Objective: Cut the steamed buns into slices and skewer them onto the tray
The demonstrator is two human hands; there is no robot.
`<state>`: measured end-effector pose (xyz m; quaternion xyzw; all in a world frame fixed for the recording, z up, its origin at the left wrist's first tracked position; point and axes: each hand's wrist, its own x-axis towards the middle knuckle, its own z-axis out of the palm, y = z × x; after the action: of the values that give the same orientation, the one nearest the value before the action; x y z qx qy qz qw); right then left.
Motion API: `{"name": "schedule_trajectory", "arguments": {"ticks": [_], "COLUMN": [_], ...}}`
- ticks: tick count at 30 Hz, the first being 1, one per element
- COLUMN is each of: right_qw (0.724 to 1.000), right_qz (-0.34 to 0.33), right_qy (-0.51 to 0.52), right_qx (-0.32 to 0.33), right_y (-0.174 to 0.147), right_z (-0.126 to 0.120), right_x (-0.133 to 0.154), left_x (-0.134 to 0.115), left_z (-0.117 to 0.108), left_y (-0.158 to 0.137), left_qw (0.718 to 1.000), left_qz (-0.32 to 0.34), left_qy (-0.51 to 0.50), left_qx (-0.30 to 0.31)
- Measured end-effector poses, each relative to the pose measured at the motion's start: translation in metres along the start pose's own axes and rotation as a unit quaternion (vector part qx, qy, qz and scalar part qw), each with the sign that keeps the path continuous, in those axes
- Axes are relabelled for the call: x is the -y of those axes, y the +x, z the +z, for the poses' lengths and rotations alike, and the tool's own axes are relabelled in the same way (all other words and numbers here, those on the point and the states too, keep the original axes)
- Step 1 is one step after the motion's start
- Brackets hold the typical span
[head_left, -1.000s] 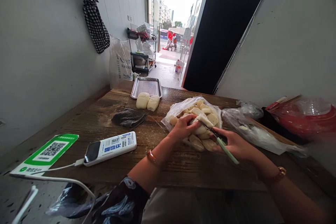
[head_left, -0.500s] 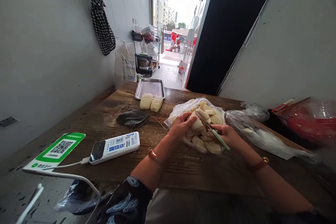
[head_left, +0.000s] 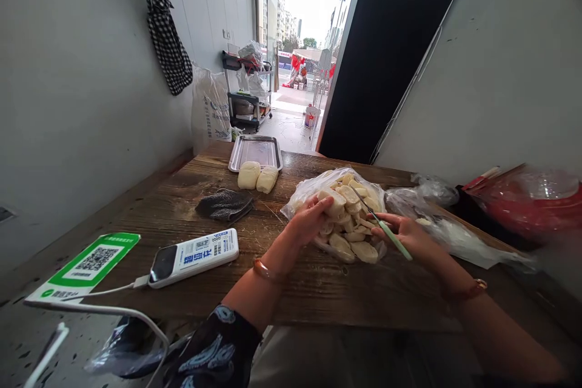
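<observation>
My left hand [head_left: 310, 219] is closed around a pale steamed bun [head_left: 333, 201], above a heap of bun slices [head_left: 353, 231]. My right hand [head_left: 406, 235] grips a thin-bladed knife [head_left: 391, 236] by its light green handle, the blade pointing up and left. A gap shows between the blade and the held bun, with a cut slice near the tip. The slices lie in and on a clear plastic bag [head_left: 302, 191] spread on the wooden table [head_left: 291, 291]. Two whole buns [head_left: 248, 176] rest to the left, by the metal tray [head_left: 255, 150].
A dark grey cloth [head_left: 225, 204] lies left of the bag. Closer to me are a white power bank [head_left: 195, 256] with a cable and a green QR-code card [head_left: 95, 264]. Crumpled plastic bags [head_left: 448, 236] and a red bag [head_left: 530, 206] line the right side.
My right hand has drawn the knife right and down, away from the bun. My left hand still holds the bun, slightly tilted. The whole view has shifted a little.
</observation>
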<state>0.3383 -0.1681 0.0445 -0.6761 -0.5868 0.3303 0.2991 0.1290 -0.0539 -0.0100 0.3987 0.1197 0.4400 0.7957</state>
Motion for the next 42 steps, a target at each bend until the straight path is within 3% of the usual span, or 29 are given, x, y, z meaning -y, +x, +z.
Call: {"name": "schedule_trajectory", "arguments": {"ticks": [5,10,31,36,42], "right_qw": [0.994,0.992,0.989,0.989,0.989], "right_qz": [-0.039,-0.053,-0.066,-0.065,-0.064], "right_qy": [-0.1,-0.109,-0.108,-0.117,-0.132], "right_qx": [0.008,0.025,0.08,0.064,0.007], "right_y": [-0.025,-0.04,-0.03,-0.029,-0.033], "right_z": [-0.007,-0.003,0.0,-0.002,-0.005], "right_x": [0.005,0.011,0.017,0.019,0.018], "left_x": [-0.001,0.003,0.003,0.003,0.001], "left_z": [0.002,0.001,0.003,0.003,0.006], "left_y": [-0.003,-0.003,-0.004,-0.005,-0.006], "left_qw": [0.999,0.998,0.978,0.984,0.998], "left_qz": [0.018,0.04,0.105,0.103,0.041], "left_qy": [0.022,0.039,0.174,0.139,0.024], "left_qx": [0.014,0.005,-0.037,-0.034,0.05]}}
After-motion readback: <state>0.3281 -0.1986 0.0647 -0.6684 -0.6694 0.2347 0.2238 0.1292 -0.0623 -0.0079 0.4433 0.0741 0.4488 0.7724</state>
